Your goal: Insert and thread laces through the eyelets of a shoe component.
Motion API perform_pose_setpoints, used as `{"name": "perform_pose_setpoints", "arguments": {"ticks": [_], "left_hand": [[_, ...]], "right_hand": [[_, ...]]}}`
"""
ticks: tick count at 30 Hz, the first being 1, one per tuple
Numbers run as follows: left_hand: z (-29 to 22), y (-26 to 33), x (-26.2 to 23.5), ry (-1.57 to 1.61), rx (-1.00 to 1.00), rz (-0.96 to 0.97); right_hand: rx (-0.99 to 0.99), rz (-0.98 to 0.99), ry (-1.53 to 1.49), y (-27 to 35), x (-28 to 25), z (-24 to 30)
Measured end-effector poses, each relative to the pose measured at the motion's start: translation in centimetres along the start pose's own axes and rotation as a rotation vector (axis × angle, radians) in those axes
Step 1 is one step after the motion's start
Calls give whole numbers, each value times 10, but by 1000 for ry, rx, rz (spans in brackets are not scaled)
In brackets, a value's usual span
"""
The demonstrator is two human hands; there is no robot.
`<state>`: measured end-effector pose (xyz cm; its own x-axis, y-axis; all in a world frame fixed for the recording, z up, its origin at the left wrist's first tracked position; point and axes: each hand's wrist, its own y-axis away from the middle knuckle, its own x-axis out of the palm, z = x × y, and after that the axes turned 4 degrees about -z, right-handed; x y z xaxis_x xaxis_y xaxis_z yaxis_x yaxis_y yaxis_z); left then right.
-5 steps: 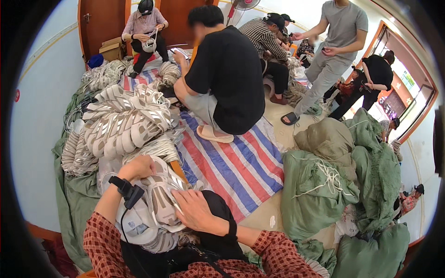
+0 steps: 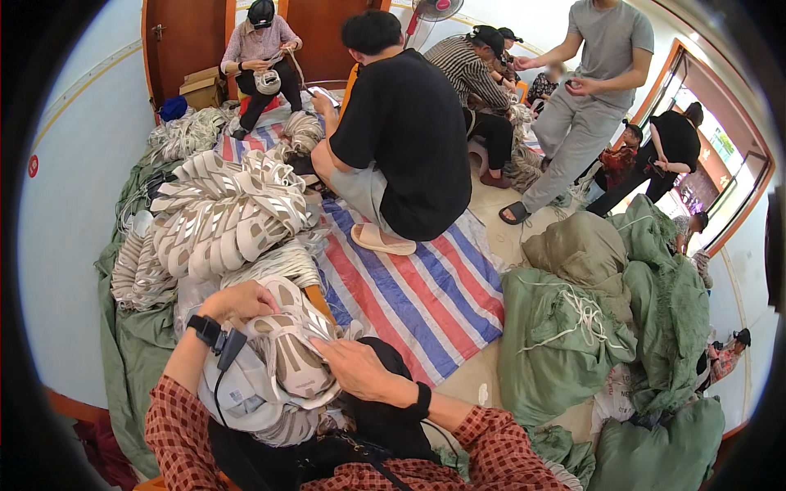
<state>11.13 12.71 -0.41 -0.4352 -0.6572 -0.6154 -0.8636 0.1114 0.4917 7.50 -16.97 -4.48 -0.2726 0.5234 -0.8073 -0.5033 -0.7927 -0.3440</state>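
Observation:
A white and beige shoe upper (image 2: pixel 301 370) rests in my lap with its brown-grey panels facing up. My left hand (image 2: pixel 243 301) is closed at its far left edge, with the fingertips bent down against the material. On the other side, my right hand (image 2: pixel 364 375) pinches the right edge of the same upper, the fingers partly tucked out of sight. More white pieces and cords (image 2: pixel 286 427) lie under it on my lap. Just beyond my left hand rises a big heap of similar nested uppers (image 2: pixel 229 221).
A striped tarp (image 2: pixel 409 307) covers the floor ahead, where a person in black (image 2: pixel 401 147) squats. Tied green sacks (image 2: pixel 565 327) stand at the right. Other people sit at work farther back, and one in grey (image 2: pixel 602 74) stands. Green cloth (image 2: pixel 143 360) lies at the left.
My right hand has gone from lying flatter over the upper's side to pinching its edge. My left hand stays at the far edge. The whole view has shifted slightly.

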Motion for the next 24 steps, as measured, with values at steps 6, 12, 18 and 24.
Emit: {"name": "perform_pose_setpoints", "arguments": {"ticks": [6, 12, 18, 24], "left_hand": [[-19, 27, 34, -702, 276, -552], [-29, 49, 45, -704, 270, -757], [-12, 70, 48, -873, 113, -736], [40, 94, 64, -79, -42, -835]], "right_hand": [[47, -48, -52, 6, -3, 7], [62, -40, -74, 2, -4, 7], [31, -157, -77, 10, 2, 0], [36, -162, -91, 11, 3, 8]]}}
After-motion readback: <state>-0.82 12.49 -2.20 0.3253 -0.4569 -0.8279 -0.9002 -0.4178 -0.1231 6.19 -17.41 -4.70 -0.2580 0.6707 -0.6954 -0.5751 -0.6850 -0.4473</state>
